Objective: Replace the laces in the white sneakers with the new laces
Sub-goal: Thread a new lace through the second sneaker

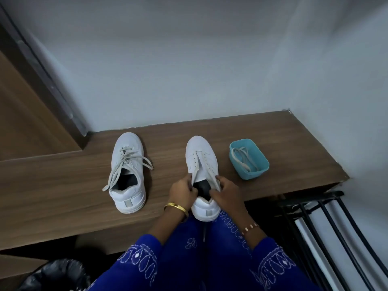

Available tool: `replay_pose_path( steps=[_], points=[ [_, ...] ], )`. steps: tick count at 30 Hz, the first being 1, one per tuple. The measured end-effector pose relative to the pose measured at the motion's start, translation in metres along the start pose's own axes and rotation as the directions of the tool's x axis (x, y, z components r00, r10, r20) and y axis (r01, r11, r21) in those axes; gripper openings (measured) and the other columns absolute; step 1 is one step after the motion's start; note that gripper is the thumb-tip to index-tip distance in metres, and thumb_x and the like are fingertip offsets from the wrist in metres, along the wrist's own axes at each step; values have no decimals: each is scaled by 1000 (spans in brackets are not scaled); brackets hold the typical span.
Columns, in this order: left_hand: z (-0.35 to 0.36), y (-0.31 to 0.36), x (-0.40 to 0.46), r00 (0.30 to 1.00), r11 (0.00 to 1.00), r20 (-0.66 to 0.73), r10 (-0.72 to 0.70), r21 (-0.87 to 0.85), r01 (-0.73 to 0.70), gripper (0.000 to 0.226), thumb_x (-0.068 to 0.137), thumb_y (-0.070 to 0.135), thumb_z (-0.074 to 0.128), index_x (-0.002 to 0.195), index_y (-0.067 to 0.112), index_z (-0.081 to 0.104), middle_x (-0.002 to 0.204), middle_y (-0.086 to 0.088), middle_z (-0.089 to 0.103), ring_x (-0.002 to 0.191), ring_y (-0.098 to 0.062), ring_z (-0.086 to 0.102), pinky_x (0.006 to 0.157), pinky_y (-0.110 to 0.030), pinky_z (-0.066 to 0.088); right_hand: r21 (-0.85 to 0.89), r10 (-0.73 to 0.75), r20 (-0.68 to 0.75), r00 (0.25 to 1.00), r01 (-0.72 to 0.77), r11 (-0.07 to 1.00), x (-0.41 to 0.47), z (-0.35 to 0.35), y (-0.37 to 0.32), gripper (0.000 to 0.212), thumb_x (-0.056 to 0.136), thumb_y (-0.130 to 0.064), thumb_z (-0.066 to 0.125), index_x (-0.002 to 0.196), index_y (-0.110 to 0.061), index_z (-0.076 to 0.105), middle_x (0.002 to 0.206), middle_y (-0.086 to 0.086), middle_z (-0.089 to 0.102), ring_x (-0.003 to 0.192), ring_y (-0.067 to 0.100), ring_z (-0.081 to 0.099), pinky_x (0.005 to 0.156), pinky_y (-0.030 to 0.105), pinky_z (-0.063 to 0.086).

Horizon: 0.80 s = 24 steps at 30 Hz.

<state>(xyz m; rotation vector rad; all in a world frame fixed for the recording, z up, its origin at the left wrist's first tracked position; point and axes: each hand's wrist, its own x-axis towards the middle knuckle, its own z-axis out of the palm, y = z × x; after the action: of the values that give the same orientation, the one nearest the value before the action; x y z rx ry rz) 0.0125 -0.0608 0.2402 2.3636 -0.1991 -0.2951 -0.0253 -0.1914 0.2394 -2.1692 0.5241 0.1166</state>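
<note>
The near sneaker (202,164), mostly unlaced, sits on the wooden bench (63,185) between the laced sneaker (128,171) and a blue tub (248,159) of laces (241,158), both hands' fingers, left hand (183,191) and right hand (227,193), gripping its collar.

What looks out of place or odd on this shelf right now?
Nothing is spilled or damaged. The left sneaker is loosely laced, its lace ends trailing onto the shelf. The right sneaker, gripped by both hands, has bare eyelets and its heel overhangs the shelf edge. Laces lie in the blue tub.
</note>
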Motion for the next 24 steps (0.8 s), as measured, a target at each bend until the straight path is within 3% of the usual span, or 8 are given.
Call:
replay_pose_path(
  steps=[2, 6, 10, 12, 14, 16, 21, 24],
  points=[
    [-3, -6, -11, 1000, 1000, -10, 4, 23, -3, 37, 83, 0, 51, 119, 5, 56, 60, 3, 47, 73, -22, 52, 57, -19, 30, 2, 3, 11, 1000, -3, 1000, -11, 6, -1, 58, 82, -16, 58, 138, -12, 43, 130, 8, 56, 118, 21, 53, 90, 22, 39],
    [-10, -12, -27, 1000, 999, 20, -17, 39, 17, 37, 82, 1, 52, 117, 7, 58, 66, 2, 50, 86, -32, 60, 59, -18, 30, 15, -13, 31, 999, 13, 1000, -26, 15, -2, 58, 83, -14, 57, 138, -10, 42, 133, 8, 54, 119, 20, 52, 87, 18, 37],
    [-13, -10, -26, 999, 1000, 47, -13, -2, 13, 27, 84, 4, 53, 86, 31, 50, 68, 5, 51, 91, -29, 60, 65, -20, 35, -41, -11, 72, 997, 14, 999, -20, 7, -3, 54, 84, -14, 58, 136, -9, 45, 132, 9, 55, 119, 21, 52, 85, 17, 35],
    [-16, -4, -26, 1000, 1000, 14, 3, -2, -3, 24, 86, 7, 52, 104, 22, 58, 92, -7, 64, 96, -26, 59, 68, -18, 35, -68, -7, 103, 995, 14, 998, -12, -1, -4, 46, 84, -16, 61, 129, -8, 53, 124, 11, 60, 111, 21, 56, 86, 21, 40],
    [-19, 6, -25, 995, 997, -57, 82, 11, -81, 38, 88, 8, 51, 126, 10, 52, 118, -10, 60, 109, -24, 55, 80, -19, 36, -58, -30, 79, 996, 34, 998, -4, -13, -5, 32, 85, -18, 62, 115, -7, 62, 108, 6, 65, 94, 18, 59, 73, 20, 46],
    [-19, 18, -23, 979, 984, -106, 177, 22, -175, 43, 88, 7, 51, 131, 9, 48, 129, -8, 54, 117, -22, 51, 93, -21, 36, -71, -75, 21, 997, 76, 995, 4, -25, -9, 24, 87, -19, 60, 108, -8, 64, 100, 1, 63, 86, 10, 54, 60, 14, 38],
    [-2, 55, -7, 962, 962, -31, 272, 2, -272, 43, 90, 8, 49, 132, 10, 47, 133, -8, 52, 122, -21, 48, 101, -23, 33, -123, -139, -183, 973, 118, 985, 27, -58, -7, 28, 89, -13, 56, 115, -3, 61, 114, 11, 64, 98, 18, 58, 82, 23, 40],
    [12, 73, 5, 953, 953, 54, 297, 53, -299, 42, 91, 8, 47, 133, 9, 46, 134, -9, 52, 124, -22, 46, 103, -27, 32, -282, -164, -230, 959, 95, 955, 45, -68, 9, 34, 90, -13, 52, 121, -1, 57, 120, 17, 61, 108, 27, 57, 90, 30, 43]
  ],
)
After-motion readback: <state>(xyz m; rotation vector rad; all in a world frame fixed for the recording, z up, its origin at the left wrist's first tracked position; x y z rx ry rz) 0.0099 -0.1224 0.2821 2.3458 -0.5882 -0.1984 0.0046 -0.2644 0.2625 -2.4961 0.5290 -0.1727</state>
